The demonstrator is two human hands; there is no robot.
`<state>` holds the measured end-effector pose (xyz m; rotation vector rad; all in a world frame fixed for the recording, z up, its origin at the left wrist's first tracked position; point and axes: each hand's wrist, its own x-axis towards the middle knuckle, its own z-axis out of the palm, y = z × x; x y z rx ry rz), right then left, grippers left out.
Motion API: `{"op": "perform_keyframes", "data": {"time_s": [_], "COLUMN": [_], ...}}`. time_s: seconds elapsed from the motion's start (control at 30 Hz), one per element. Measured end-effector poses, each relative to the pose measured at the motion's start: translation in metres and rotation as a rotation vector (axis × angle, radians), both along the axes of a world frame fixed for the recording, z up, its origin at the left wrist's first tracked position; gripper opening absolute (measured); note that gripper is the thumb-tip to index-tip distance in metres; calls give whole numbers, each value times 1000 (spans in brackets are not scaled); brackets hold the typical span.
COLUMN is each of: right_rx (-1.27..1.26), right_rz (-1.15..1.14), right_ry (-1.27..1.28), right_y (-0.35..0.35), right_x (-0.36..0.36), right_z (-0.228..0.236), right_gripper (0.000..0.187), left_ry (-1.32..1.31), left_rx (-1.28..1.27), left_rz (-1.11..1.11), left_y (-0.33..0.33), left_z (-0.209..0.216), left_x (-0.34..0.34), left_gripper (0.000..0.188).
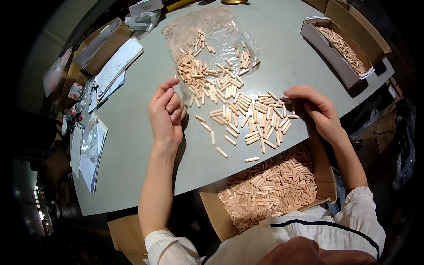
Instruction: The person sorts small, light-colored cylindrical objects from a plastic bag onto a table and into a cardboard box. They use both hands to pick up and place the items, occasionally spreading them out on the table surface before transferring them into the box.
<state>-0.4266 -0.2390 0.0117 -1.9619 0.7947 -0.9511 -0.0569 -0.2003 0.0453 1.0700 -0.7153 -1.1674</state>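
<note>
Short wooden dowels (260,117) lie in a loose spread over the grey table, between my two hands. My left hand (167,108) is raised just left of them, its index finger stretched out and the other fingers loosely curled, with nothing visible in it. At the pile's right edge, my right hand (319,110) rests with fingers stretched and slightly bent beside a few darker dowels (286,100). Its thumb is partly hidden. Farther back, more dowels lie on a clear plastic bag (212,28). Below the table's front edge, a cardboard box (326,172) holds a great many dowels.
At the far right of the table (128,176) stands a long narrow carton (324,53) of dowels. Papers (117,66), a clear plastic pouch (90,141) and an open cardboard box (104,46) line the left side.
</note>
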Motion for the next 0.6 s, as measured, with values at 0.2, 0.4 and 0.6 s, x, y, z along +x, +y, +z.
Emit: {"op": "perform_keyframes", "data": {"time_s": [0.2,0.4,0.6], "right_rx": [-262,-348,12], "right_rz": [-130,48,211], "right_ry": [163,238,-53], "right_y": [6,22,31], "right_x": [4,-5,-17], "right_z": [9,12,19], "right_gripper": [56,45,30], "left_ry": [-50,-62,-84], "left_rx": [0,-18,9], "left_rz": [32,35,4], "left_y": [-7,-8,-7], "left_z": [-5,-5,-5], "left_x": [5,11,5], "left_gripper": [25,26,26]}}
